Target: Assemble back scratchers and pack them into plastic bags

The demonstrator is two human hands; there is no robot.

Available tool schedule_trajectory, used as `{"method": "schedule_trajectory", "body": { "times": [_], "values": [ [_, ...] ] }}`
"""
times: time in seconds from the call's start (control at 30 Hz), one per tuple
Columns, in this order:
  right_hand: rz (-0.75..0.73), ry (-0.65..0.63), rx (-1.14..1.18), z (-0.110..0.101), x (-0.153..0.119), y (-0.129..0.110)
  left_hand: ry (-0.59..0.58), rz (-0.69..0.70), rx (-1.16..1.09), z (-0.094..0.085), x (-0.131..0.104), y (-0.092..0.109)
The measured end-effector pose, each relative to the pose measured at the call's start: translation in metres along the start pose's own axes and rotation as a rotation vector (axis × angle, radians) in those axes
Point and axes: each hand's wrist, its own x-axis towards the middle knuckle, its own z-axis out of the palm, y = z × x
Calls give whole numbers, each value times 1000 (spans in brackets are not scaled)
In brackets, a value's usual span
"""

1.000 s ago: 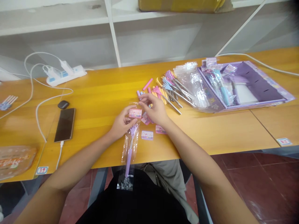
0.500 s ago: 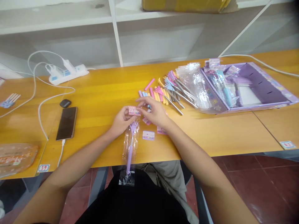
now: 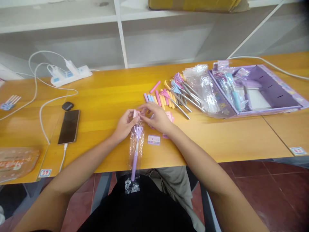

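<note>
A purple back scratcher (image 3: 134, 166), its hand-shaped head toward me, lies inside a clear plastic bag (image 3: 141, 148) that hangs over the table's front edge. At the bag's top, a small pink printed card (image 3: 136, 113) is pinched by my left hand (image 3: 126, 124). My right hand (image 3: 156, 116) grips the card's right side, fingers bent over it; the fingertips partly hide it. Just right of the bag a purple-edged card (image 3: 154, 140) lies flat. Several pink cards (image 3: 170, 116) are partly covered by my right hand and wrist.
Behind my hands lie coloured handle tubes (image 3: 158, 97), unbagged back scratchers (image 3: 181, 91) and clear bags (image 3: 201, 85). A purple box (image 3: 272, 80) with bagged scratchers stands at right. Leftward are a phone (image 3: 69, 126), a black case (image 3: 67, 105) and a power strip (image 3: 72, 77) with cables.
The card at the bag's top has gone from lying flat toward me to being bent or folded between both hands. My right fingers have closed in on it.
</note>
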Motion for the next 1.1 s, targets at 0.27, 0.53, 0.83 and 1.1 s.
{"method": "schedule_trajectory", "body": {
  "times": [0.27, 0.53, 0.83, 1.1],
  "values": [
    [248, -59, 224, 5, -3, -1, 42, -17, 54, -2, -1, 2],
    [447, -167, 441, 7, -2, -4, 33, -26, 18, -1, -1, 0],
    [443, -177, 442, 0, 0, -11, 91, -60, -26, -1, -1, -2],
    [464, 19, 413, -1, 2, -4, -51, -108, -1, -6, 0, -3]
  ]
}}
